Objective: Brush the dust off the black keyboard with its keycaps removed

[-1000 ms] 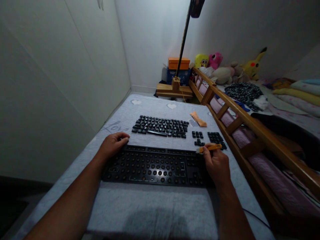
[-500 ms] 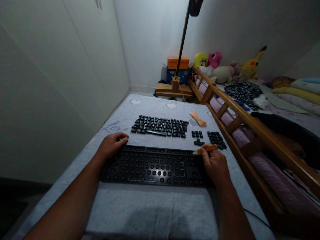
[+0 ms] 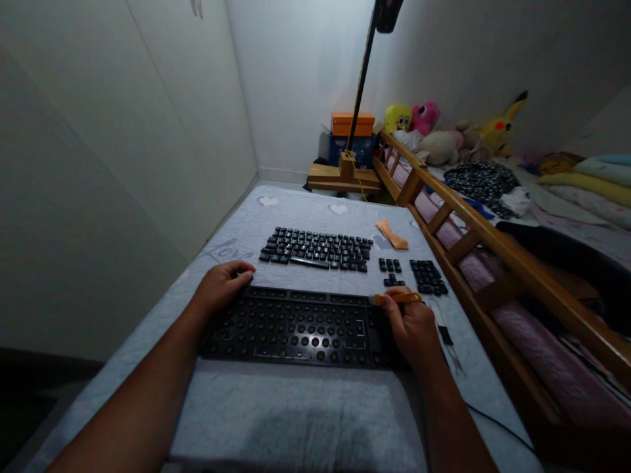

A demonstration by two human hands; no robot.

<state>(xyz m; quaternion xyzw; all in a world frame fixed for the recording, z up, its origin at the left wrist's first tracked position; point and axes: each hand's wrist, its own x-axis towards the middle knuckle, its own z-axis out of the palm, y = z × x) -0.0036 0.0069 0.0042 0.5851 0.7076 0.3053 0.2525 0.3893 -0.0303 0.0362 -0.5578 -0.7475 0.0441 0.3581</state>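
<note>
A black keyboard with its keycaps off lies across the bed, rows of round key mounts showing. My left hand rests at its upper left corner, fingers curled and thumb close to them, holding that corner. Between the thumb and fingers of my right hand is a small brush with an orange-yellow handle. The brush's bristles point left and meet the keyboard's top edge, above the right-hand section. My right hand and forearm hide the keyboard's right end.
Beyond the keyboard lie loose black keycaps in rows, smaller groups at right, and an orange-tan strip. A thin tool and a cable lie right of my forearm. A wooden bed rail borders the right.
My right hand has moved a little left with the brush along the keyboard's top edge. The thin tool beside it has come into sight. My left hand has stayed put.
</note>
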